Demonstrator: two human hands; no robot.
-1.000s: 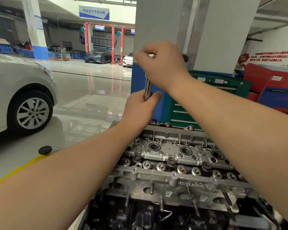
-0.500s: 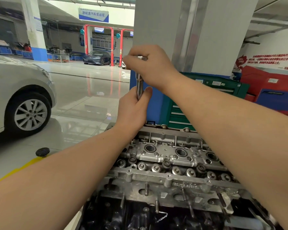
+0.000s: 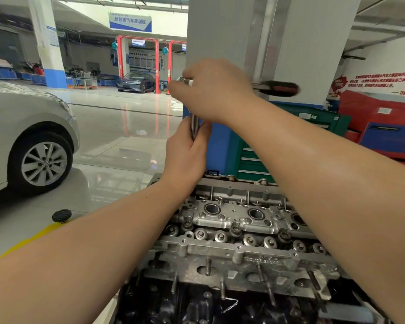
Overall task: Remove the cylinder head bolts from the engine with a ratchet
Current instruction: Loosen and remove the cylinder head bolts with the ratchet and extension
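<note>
1. Polished workshop floor [image 3: 126, 127] stretches across the upper left of the frame, with a silver car [image 3: 26, 136] at the left edge and a grey pillar [image 3: 220, 31] rising at top centre.
2. At the lower centre sits the engine [image 3: 243, 230], its cylinder head [image 3: 239, 216] bare, valve springs and spark plug wells open to view.
3. Above the head's far left corner, a person works a ratchet [image 3: 276, 88]; its dark handle juts toward the right of the frame, blurred.
4. Clenched over the ratchet's head, the right hand [image 3: 215, 90] appears to press down, likely to keep the tool seated as the handle swings.
5. Just below, the left hand [image 3: 185, 155] is closed around a chrome extension bar [image 3: 194, 127], seemingly to hold the long shaft plumb over the bolt.
6. What the bar's lower end meets is hidden behind that hand, so the bolt being worked cannot be seen.
7. Several cylinder head bolts [image 3: 235, 229] sit in a row mid-frame between the valve springs, apparently not yet removed.
8. A green tool cabinet [image 3: 290, 141] stands behind the engine, right of centre, and a black cap [image 3: 61, 215] lies on the floor at the lower left.
</note>
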